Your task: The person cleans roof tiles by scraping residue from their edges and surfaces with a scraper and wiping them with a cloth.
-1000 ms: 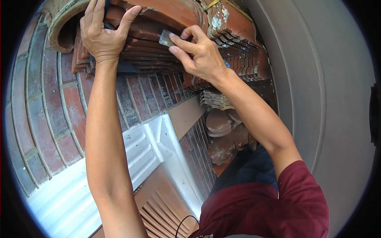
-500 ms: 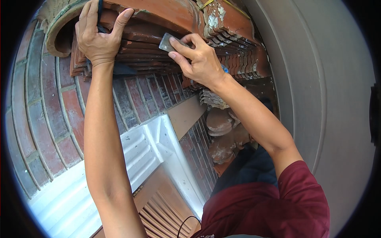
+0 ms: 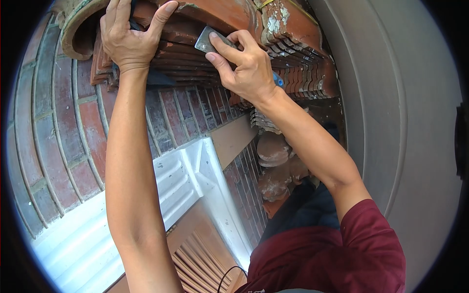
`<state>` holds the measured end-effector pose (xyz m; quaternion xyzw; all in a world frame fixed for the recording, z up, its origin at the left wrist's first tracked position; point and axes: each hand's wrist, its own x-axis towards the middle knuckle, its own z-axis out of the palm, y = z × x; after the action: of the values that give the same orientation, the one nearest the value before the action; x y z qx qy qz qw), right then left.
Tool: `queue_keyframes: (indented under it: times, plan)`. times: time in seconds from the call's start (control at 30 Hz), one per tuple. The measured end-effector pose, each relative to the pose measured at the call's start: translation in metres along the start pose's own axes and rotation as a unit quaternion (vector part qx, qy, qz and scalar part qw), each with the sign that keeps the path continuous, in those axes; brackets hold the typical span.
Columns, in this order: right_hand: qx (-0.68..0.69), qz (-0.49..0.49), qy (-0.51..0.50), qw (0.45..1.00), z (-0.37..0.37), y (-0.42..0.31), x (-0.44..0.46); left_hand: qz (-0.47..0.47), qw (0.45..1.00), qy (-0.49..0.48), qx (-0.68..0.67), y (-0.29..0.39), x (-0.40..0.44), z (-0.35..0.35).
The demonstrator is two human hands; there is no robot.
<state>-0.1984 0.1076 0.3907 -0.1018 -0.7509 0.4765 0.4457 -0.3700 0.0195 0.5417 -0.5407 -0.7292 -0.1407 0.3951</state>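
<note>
My left hand (image 3: 131, 44) is against the near end of the top clay roof tile (image 3: 215, 14), its thumb along the lower edge and its fingers reaching up over the end. Those fingertips are cut off by the frame's top. My right hand (image 3: 246, 66) holds a scraper, its flat grey metal blade (image 3: 205, 40) between thumb and fingers, close to that tile's lower edge. Behind the wrist shows a blue bit (image 3: 278, 79), apparently the handle's end. Beneath both hands lies a stack of reddish tiles (image 3: 188, 61).
A curved tile (image 3: 68, 39) juts out at upper left. More tiles stand in a row (image 3: 308, 78) at right, with rounded clay pieces (image 3: 273, 149) below. A brick wall (image 3: 63, 122), white frame (image 3: 207, 166), louvred wooden panel (image 3: 205, 259) and grey panel (image 3: 425, 122) surround the work.
Both hands and the tiles sit slightly higher and to the right in view, much as the whole scene has shifted. The scraper blade is tilted more steeply; both holds are unchanged.
</note>
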Motion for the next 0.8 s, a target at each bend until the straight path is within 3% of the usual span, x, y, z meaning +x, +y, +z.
queue_keyframes:
  times: [0.17, 0.4, 0.53, 0.63, 0.73, 0.8]
  plan:
    - [-0.008, 0.015, -0.023, 1.000, -0.007, 0.008, -0.012, -0.033, 0.998, -0.045, 0.023, 0.014, 0.005, -0.013]
    - [0.048, 0.022, -0.006, 0.999, 0.007, -0.008, 0.003, 0.015, 1.000, 0.006, 0.017, -0.004, 0.002, 0.001]
    - [-0.049, 0.025, -0.073, 0.996, -0.022, 0.016, -0.029, 0.005, 1.000, 0.010, 0.023, 0.000, 0.003, -0.001]
    - [-0.010, 0.035, -0.081, 0.996, -0.051, 0.013, -0.022, -0.007, 0.999, 0.006, 0.031, 0.005, 0.004, -0.005]
    - [-0.015, -0.036, -0.024, 0.999, -0.063, -0.019, 0.041, -0.029, 0.999, -0.005, 0.041, 0.008, 0.004, -0.007]
    - [-0.006, -0.165, 0.043, 0.985, -0.045, -0.025, 0.097, -0.046, 0.998, -0.003, 0.041, 0.008, 0.003, -0.007]
